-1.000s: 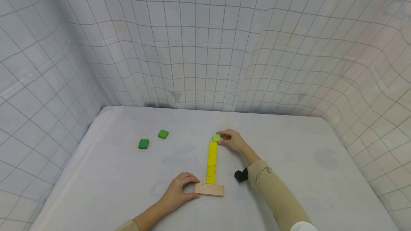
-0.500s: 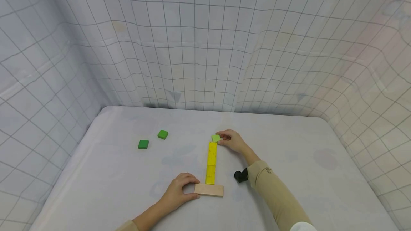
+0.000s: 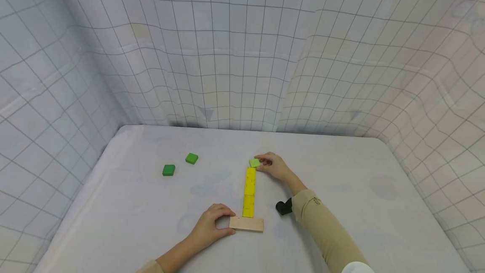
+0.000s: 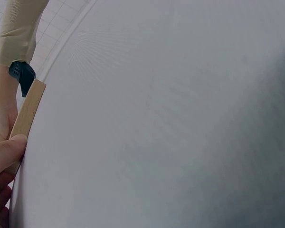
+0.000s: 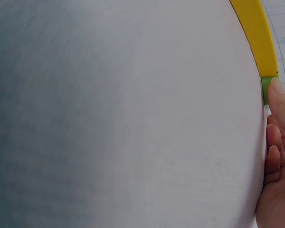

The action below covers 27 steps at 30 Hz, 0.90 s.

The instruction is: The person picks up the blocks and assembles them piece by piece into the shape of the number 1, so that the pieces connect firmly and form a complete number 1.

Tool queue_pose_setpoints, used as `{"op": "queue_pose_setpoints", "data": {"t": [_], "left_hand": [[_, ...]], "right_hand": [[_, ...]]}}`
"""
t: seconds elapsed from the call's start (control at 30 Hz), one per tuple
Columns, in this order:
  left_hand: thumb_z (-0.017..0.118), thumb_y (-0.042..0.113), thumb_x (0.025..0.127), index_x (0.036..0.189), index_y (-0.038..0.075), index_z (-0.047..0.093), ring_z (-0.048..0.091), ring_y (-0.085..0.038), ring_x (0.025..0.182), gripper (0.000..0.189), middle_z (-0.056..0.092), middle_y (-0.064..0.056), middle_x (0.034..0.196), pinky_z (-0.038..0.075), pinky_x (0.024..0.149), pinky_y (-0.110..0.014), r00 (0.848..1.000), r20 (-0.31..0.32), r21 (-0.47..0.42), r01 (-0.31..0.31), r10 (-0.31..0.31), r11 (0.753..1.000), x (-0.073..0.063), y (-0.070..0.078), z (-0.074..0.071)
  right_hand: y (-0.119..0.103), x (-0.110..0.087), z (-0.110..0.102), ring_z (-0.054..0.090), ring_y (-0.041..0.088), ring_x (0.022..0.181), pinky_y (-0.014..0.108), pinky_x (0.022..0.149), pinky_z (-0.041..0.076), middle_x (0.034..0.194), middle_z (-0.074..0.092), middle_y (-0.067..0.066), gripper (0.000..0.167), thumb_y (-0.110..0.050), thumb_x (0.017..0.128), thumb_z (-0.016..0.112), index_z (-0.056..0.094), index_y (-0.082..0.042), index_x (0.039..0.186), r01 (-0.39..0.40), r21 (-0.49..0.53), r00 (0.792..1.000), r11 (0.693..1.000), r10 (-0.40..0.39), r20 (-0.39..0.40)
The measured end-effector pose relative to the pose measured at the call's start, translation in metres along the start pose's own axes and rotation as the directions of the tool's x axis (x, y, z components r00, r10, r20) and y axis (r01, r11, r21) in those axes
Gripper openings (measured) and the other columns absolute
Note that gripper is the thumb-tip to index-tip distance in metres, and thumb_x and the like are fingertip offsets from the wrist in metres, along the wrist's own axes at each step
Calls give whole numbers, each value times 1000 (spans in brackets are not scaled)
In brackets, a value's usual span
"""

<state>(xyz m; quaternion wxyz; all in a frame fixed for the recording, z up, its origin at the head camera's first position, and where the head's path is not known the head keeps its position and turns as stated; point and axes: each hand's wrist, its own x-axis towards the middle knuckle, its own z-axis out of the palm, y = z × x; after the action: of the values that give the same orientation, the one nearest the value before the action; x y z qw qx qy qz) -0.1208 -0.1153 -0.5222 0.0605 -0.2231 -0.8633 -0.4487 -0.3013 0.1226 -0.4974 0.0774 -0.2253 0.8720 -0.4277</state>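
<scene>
Two yellow rectangular blocks lie end to end in a line pointing away from me. Across their near end lies a plain wooden block, whose left end my left hand pinches between thumb and fingers. At the line's far end, my right hand holds a small light green square block from its right side. In the right wrist view, the thumb presses on the green block, right at the end of the yellow block. The left wrist view shows the left thumb on the wooden block.
A dark green square block and a mid-green one lie apart at the left on the white-covered table. A black device sits at the right wrist. Gridded white cloth hangs behind and along both sides.
</scene>
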Motion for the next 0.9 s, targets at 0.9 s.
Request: {"op": "queue_pose_setpoints", "data": {"t": [0.9], "left_hand": [[75,23,74,108,9,63,56,-19,101,39,62,-1,106,44,91,-36,991,-13,-199,130,-135,971,12,4,-23]], "right_hand": [[3,1,2,49,16,83,26,74,42,98,57,7,36,-14,82,69,62,-7,116,7,-9,1000,1000,-7,-1]]}}
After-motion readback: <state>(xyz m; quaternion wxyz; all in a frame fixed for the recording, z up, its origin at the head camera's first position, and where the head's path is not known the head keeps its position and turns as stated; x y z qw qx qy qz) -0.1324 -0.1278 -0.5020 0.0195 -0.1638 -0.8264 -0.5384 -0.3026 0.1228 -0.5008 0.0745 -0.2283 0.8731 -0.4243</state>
